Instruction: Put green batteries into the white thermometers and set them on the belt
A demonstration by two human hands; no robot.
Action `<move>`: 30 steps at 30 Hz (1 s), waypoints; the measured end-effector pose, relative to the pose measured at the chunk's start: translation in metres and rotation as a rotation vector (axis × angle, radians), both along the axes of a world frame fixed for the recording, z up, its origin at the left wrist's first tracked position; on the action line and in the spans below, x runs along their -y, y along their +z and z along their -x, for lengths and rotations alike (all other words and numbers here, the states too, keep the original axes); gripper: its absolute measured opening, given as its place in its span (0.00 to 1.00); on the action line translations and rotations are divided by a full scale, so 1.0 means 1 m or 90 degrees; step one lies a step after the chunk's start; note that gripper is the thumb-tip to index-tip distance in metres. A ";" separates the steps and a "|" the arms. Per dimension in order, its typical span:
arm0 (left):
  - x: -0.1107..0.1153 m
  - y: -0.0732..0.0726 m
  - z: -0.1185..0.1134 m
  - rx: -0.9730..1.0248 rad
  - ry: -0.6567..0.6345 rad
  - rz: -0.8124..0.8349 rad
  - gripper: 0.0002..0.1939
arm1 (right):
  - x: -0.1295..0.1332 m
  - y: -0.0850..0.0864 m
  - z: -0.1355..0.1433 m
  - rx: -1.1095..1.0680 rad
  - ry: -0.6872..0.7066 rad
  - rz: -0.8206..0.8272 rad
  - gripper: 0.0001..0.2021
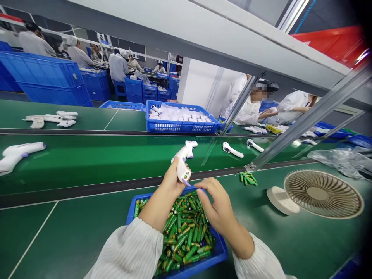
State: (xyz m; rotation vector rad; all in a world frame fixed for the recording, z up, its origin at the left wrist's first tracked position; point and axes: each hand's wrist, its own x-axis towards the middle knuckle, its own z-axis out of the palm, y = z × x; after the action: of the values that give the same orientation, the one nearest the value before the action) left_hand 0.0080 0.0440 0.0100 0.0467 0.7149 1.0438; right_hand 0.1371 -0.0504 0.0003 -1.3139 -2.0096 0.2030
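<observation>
My left hand (pixel 173 179) is wrapped round a white infrared thermometer (pixel 182 164). Its handle end faces me, with the purple battery cover hanging open and a green battery end showing inside. My right hand (pixel 215 203) is just right of the cover, its thumb and index finger curved towards it; whether the fingertips touch it or hold anything is too small to tell. Below both hands, a blue tray (pixel 219 254) holds a heap of green batteries (pixel 186 232). Another white thermometer (pixel 190 148) lies on the green belt behind the held one.
More thermometers (pixel 232 150) lie along the belt (pixel 101 155). Beyond it stands a blue basket (pixel 183 126) of thermometers. A fan (pixel 322 193) and loose batteries (pixel 248 178) are to the right. A slanted metal post (pixel 290 133) rises there. Several people in white work further back.
</observation>
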 end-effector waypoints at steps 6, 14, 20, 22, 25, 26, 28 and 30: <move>-0.003 -0.002 0.006 -0.049 0.015 -0.028 0.20 | 0.007 -0.022 0.010 0.292 -0.029 0.027 0.04; -0.001 -0.007 -0.001 -0.122 0.043 -0.092 0.22 | -0.008 0.001 0.008 -0.253 -0.041 0.185 0.11; 0.003 -0.012 -0.009 -0.192 0.045 -0.128 0.25 | -0.027 -0.007 0.017 -0.499 0.016 0.307 0.14; 0.005 -0.013 -0.012 -0.215 0.037 -0.138 0.26 | -0.032 -0.014 0.018 -0.533 0.012 0.281 0.15; 0.007 -0.013 -0.013 -0.147 -0.007 -0.118 0.25 | -0.034 -0.019 0.019 -0.474 -0.024 0.110 0.15; 0.008 -0.013 -0.013 -0.106 -0.031 -0.101 0.25 | -0.033 -0.018 0.019 -0.439 -0.027 0.041 0.16; 0.008 -0.013 -0.011 -0.027 -0.076 -0.053 0.24 | -0.031 -0.016 0.020 -0.358 0.000 -0.064 0.23; 0.008 -0.012 -0.008 0.013 -0.075 -0.025 0.22 | -0.029 -0.013 0.021 -0.274 0.043 -0.117 0.31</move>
State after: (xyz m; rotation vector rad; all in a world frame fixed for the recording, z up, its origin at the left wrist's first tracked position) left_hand 0.0164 0.0361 -0.0020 0.1106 0.6656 0.9444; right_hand 0.1158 -0.0210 -0.0128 -0.9899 -1.6643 0.2975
